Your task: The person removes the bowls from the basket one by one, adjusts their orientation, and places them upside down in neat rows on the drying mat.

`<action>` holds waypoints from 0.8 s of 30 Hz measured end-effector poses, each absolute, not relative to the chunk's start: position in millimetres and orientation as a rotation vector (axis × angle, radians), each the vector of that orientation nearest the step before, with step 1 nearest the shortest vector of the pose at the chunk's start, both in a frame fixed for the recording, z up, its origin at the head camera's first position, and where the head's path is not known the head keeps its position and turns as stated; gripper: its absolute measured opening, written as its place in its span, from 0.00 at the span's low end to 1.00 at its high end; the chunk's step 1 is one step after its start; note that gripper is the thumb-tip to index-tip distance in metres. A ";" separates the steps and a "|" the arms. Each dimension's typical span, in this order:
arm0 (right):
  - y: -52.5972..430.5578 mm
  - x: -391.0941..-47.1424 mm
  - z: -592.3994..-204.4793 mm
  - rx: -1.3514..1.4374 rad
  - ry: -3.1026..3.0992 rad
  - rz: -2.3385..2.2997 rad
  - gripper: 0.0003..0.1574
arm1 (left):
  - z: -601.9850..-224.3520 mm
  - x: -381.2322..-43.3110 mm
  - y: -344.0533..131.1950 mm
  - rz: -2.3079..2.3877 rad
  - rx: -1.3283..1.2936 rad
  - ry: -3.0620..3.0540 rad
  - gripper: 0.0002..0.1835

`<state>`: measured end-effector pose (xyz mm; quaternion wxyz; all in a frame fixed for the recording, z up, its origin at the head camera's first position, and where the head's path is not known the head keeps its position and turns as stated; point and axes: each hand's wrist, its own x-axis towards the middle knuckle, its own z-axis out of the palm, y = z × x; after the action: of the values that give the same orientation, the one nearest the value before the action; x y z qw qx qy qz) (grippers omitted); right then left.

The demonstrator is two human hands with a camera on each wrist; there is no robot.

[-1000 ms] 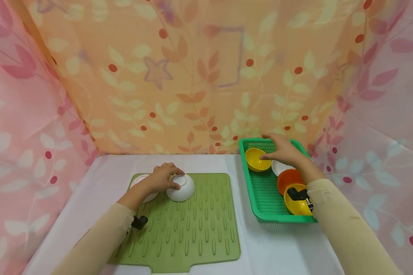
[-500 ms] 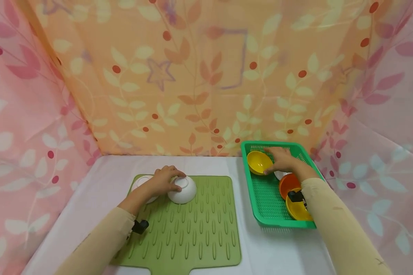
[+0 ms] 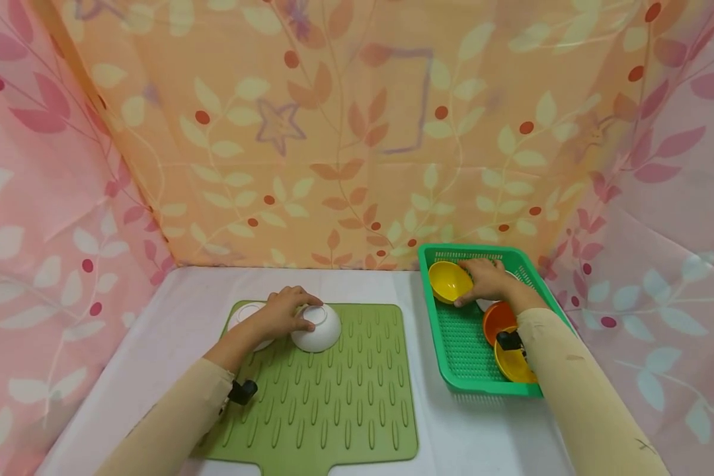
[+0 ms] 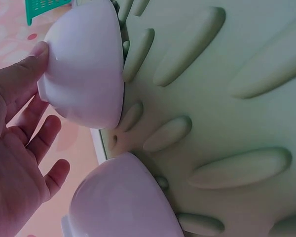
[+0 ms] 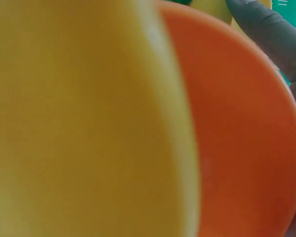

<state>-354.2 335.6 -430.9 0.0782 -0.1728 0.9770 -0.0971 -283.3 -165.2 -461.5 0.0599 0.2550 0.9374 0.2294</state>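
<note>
Two white bowls stand upside down at the back of the green ridged mat (image 3: 333, 410). My left hand (image 3: 276, 314) grips the foot of the right-hand white bowl (image 3: 321, 334); in the left wrist view the thumb (image 4: 27, 71) lies against its base. The other white bowl (image 4: 118, 197) is partly behind my wrist in the head view. Over the green basket (image 3: 437, 344), my right hand (image 3: 486, 281) holds the right rim of a yellow bowl (image 3: 446, 283), thumb at the near side and fingers at the far side.
Beneath my right forearm lie an orange bowl (image 3: 496, 320) and another yellow bowl (image 3: 512, 360). A white bowl (image 3: 486, 304) is mostly hidden under the right hand. Patterned cloth walls (image 3: 345, 198) enclose the white table (image 3: 369, 281) at the back and sides.
My right hand has come down into the basket and closed on the yellow bowl's rim. The left hand has kept its hold on the white bowl. The head view has shifted slightly.
</note>
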 end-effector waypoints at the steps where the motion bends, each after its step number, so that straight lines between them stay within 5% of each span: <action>1: 335.0 -354.2 -431.1 -0.513 2.929 -0.280 0.70 | -461.4 -283.1 -165.2 0.695 0.773 2.836 0.28; 13: 335.7 -356.2 -432.1 -0.520 2.994 -0.336 0.69 | -458.3 -280.3 -166.8 0.712 0.804 2.822 0.27; 24: 333.3 -341.1 -395.5 -0.450 2.985 -0.684 0.70 | -464.4 -276.2 -164.5 0.715 0.746 2.862 0.28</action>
<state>-341.1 333.3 -395.5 0.0233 -0.1454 0.9641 -0.2209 -276.2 -164.5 -464.4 0.0493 0.2447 0.9394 0.2348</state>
